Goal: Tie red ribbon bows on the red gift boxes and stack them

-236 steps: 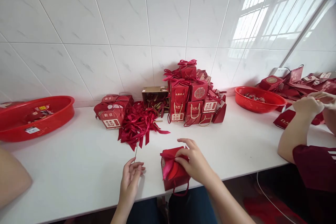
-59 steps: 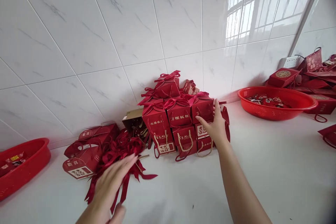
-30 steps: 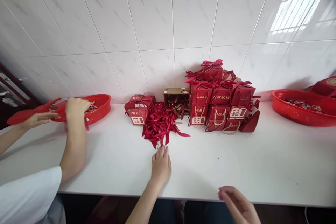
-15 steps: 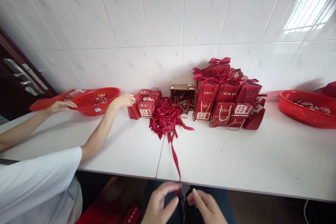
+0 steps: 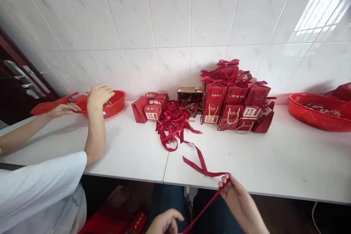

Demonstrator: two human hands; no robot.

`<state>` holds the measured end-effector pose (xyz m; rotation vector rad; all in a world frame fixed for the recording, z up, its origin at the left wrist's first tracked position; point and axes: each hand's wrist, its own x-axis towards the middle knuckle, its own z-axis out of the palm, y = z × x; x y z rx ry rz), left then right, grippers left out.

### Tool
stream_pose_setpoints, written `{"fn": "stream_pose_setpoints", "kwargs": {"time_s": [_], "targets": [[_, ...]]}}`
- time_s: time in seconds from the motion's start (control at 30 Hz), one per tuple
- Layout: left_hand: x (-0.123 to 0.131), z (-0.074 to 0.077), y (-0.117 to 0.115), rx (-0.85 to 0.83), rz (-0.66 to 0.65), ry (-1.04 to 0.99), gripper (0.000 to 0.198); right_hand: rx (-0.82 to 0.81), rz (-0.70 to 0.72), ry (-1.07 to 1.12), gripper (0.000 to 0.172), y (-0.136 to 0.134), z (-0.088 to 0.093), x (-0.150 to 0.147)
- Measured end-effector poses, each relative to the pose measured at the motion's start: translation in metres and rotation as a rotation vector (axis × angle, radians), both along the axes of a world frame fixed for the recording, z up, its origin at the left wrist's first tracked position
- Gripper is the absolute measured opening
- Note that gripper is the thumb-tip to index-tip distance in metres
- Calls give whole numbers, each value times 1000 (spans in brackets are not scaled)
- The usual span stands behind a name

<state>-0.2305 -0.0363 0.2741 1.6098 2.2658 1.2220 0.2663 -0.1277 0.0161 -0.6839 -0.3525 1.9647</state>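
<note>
A long dark red ribbon (image 5: 204, 206) is pinched between the thumb and fingers of my right hand (image 5: 237, 199), over the table's front edge. From that pinch it runs down, straight and taut, to the curled fingers of my left hand (image 5: 166, 222), which are partly cut off by the bottom of the picture. Another stretch of ribbon lies loosely bent on the white tabletop, leading back towards a tangled heap of red ribbons (image 5: 175, 119).
Red gift boxes (image 5: 237, 97) with bows are stacked to the right of a cardboard box (image 5: 190, 90). More small boxes (image 5: 152, 106) stand left. Red basins (image 5: 115, 108) flank the table (image 5: 131, 146). A co-worker's arm (image 5: 95, 131) reaches over the left basin.
My right hand has moved up and right, drawing ribbon across the table. My left hand has dropped lower. The co-worker's hand has gone from the small boxes to the basin.
</note>
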Motion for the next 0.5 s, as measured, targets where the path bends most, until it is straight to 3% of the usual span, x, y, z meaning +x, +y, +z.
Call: {"fn": "stream_pose_setpoints", "kwargs": {"time_s": [0.1,0.17,0.3,0.4,0.5], "targets": [[-20,7,-3,22,65,-12,38,-58,-140,1,16,13,-5,30],[-20,11,-8,8,50,-42,36,-96,-227,1,19,20,-7,48],[15,7,-31,-102,-181,-132,27,-129,-372,27,22,29,-6,78],[68,-25,-70,-235,-431,-188,29,-147,-486,82,17,35,-1,94],[128,-87,-125,-355,-632,-223,27,-172,-585,137,14,42,3,105]]}}
